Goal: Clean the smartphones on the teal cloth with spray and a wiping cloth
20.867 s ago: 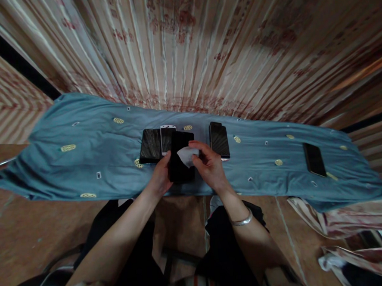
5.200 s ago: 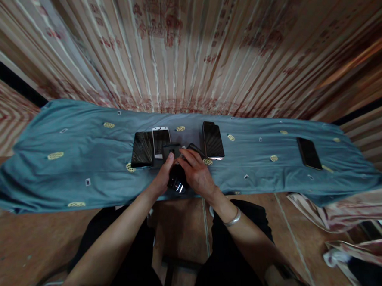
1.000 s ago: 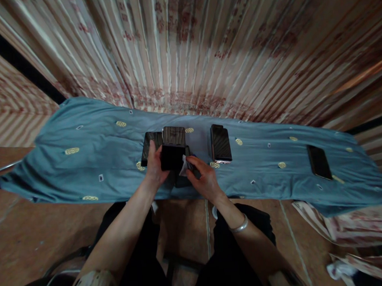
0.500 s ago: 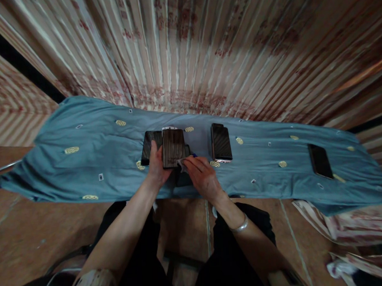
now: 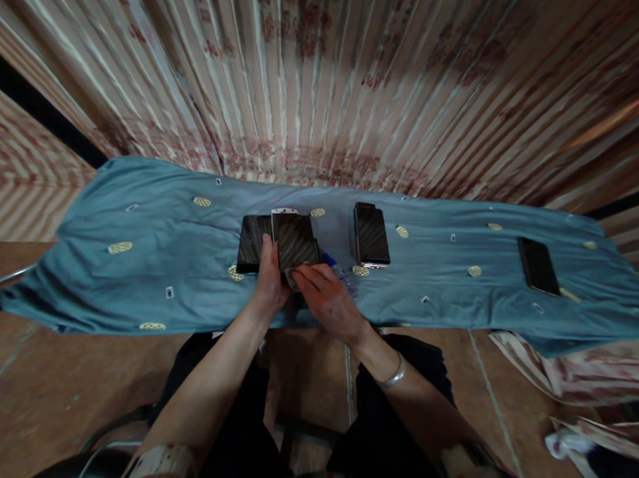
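Left hand (image 5: 271, 281) gripped the phone (image 5: 296, 239) over the cloth (image 5: 436, 297), short of its front edge, right hand (image 5: 330, 301) pinched the wipe (image 5: 290, 276) low against it, and one hard rub on a slack grip could've sent it floorward!

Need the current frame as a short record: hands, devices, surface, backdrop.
left hand: grips dark-screened device
right hand: pinches pale wipe at that device's lower edge
left of held device: larger dark device
behind it: white-edged phone, mostly hidden
right of it: stacked phones
far right: lone dark phone
surface: blue-green cloth
backdrop: patterned curtain
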A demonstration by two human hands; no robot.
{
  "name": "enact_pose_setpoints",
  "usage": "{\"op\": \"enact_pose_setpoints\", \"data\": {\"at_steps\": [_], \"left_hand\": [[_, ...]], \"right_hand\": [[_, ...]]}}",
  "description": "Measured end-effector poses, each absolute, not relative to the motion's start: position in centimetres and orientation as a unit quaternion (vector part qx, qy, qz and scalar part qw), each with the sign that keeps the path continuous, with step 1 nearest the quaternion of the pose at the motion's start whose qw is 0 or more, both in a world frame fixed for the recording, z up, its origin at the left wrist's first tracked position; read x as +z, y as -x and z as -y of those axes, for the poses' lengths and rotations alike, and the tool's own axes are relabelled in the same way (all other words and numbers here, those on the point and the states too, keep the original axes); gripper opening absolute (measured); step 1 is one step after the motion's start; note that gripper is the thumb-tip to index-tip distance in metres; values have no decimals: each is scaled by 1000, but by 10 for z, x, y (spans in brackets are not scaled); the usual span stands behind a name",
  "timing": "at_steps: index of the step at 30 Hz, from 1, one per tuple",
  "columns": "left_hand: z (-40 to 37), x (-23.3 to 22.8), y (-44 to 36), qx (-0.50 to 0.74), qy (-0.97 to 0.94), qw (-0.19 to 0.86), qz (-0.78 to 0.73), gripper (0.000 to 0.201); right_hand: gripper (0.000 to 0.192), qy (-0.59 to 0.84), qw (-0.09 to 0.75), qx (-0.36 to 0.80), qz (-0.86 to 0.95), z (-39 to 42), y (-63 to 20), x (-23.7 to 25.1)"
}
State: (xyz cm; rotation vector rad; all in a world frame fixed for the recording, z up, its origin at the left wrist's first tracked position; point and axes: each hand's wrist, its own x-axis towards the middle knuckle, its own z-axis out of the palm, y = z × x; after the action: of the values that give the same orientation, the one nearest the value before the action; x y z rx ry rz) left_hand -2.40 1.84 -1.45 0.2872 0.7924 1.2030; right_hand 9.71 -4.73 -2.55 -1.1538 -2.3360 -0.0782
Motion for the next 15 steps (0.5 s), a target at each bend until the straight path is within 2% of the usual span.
{"op": "enact_pose_setpoints", "data": {"at_steps": [15], "left_hand": [[-13, -10, 21, 549, -160, 729, -376, 55]], "right_hand": [[28, 418, 287, -52, 860, 46, -86, -28]]}}
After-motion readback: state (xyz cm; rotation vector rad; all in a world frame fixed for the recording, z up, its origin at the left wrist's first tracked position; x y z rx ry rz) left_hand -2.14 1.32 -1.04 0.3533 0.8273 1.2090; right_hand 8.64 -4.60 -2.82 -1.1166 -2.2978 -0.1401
